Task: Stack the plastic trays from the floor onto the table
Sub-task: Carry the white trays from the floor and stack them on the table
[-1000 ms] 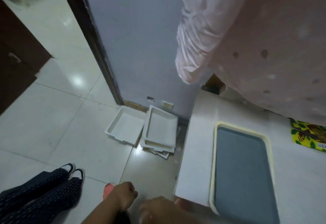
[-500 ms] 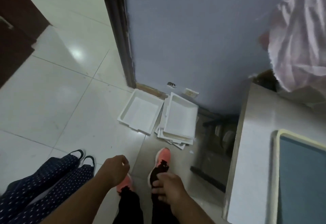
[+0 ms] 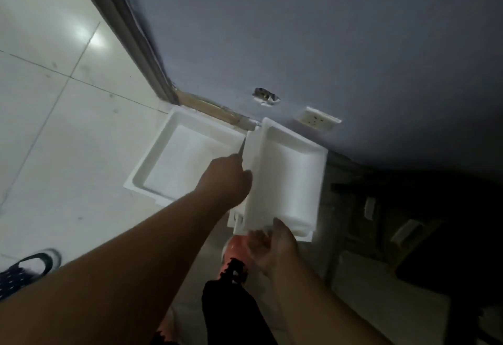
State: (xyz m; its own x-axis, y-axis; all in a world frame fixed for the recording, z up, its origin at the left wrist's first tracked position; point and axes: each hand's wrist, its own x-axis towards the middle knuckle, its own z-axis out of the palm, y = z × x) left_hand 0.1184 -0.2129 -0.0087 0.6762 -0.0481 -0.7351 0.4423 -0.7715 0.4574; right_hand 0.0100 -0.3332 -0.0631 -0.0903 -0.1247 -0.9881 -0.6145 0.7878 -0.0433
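Observation:
A pile of white plastic trays lies on the floor against the blue wall. A single white tray lies just left of it. My left hand grips the left rim of the pile's top tray, fingers hidden behind the rim. My right hand is at the pile's near edge, thumb over the top tray's rim and fingers underneath it. The table is out of view.
A wall socket and a hole in the wall sit just above the trays. A dark door frame runs up left. My orange shoe stands below the pile; another person's shoe is at far left. Dark table legs at right.
I have bent down towards the floor, so the trays look much larger. Both hands moved from near my feet out to the pile and took hold of its top tray.

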